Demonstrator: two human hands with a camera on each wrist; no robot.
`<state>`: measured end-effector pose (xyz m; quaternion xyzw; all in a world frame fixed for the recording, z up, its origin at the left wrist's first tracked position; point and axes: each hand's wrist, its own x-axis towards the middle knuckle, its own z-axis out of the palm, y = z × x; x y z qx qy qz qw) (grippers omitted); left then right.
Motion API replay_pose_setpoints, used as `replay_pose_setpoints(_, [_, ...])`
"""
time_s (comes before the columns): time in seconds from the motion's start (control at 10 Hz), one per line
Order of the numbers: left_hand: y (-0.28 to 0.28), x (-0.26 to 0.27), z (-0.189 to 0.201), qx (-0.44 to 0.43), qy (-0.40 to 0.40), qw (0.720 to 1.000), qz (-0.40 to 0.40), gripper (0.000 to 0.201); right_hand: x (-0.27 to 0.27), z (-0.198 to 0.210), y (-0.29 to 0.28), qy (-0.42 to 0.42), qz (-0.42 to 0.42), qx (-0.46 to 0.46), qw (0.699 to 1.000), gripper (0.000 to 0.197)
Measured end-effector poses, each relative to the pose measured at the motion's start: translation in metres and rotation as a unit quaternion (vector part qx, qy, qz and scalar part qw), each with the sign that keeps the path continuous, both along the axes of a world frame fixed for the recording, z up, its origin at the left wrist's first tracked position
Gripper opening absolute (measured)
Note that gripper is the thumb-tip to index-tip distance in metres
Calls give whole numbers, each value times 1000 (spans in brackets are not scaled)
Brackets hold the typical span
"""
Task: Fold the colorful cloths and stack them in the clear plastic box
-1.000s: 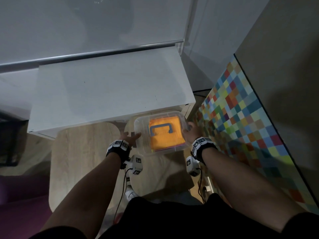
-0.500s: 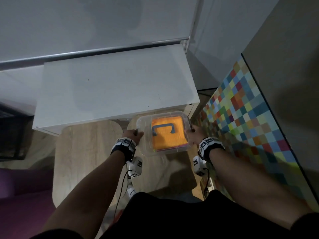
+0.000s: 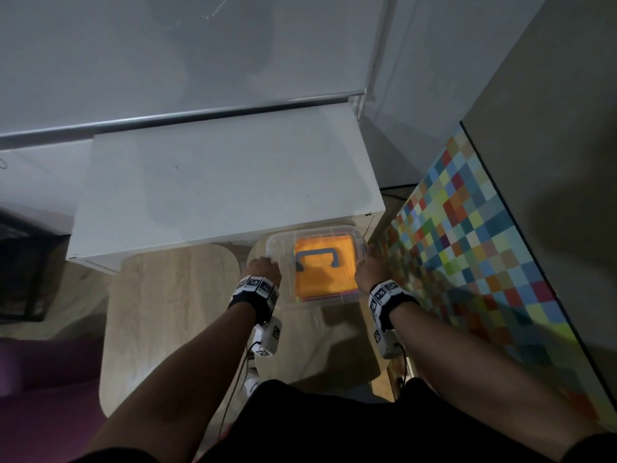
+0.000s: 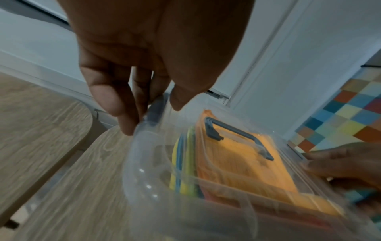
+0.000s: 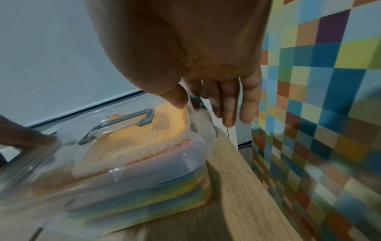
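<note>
Entry, from my remote seat, hands first:

- Left hand (image 3: 264, 268): I have it on the left end of the clear plastic box (image 3: 318, 297), thumb on the lid edge, fingers (image 4: 115, 104) curled down round the side latch (image 4: 154, 107); firm hold
- Right hand (image 3: 369, 269): on the right end of the same box, thumb on the lid rim, fingers (image 5: 228, 106) reaching down past the side and only lightly bent; whether they clasp the right latch I cannot tell, the wrist view is blurred
- Box: lid on, grey handle (image 3: 317, 257) lying flat, standing on the round wooden table (image 3: 317, 339); its far end now sits right at the front edge of the white cabinet top (image 3: 227, 185), where half a second back it stood a little nearer me, so I judge it is being pushed away between both hands
- Cloths: folded and stacked inside, orange cloth (image 3: 324, 279) uppermost, with pink, blue, green and yellow layers (image 5: 181, 194) beneath
- Surroundings: second wooden table (image 3: 167, 315) to the left, checkered colourful panel (image 3: 474, 248) to the right

Reading: folding and stacking look done; only the closing and parking of the box seems left
</note>
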<state>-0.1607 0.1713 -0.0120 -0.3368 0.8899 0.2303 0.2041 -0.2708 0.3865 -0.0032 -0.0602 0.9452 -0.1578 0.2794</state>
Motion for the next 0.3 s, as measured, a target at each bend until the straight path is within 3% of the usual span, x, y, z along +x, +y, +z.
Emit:
replay_pose_setpoints(0.1, [1, 8, 5, -48, 41, 998, -15, 70, 13, -1, -3, 70, 36, -67, 995, 68])
replay_pose_setpoints(0.2, [11, 8, 15, -113, 58, 976, -175, 74, 25, -10, -7, 109, 152, -60, 980, 55])
replay_pose_setpoints(0.3, [19, 15, 16, -59, 36, 961, -267, 61, 41, -8, -12, 118, 223, -13, 967, 50])
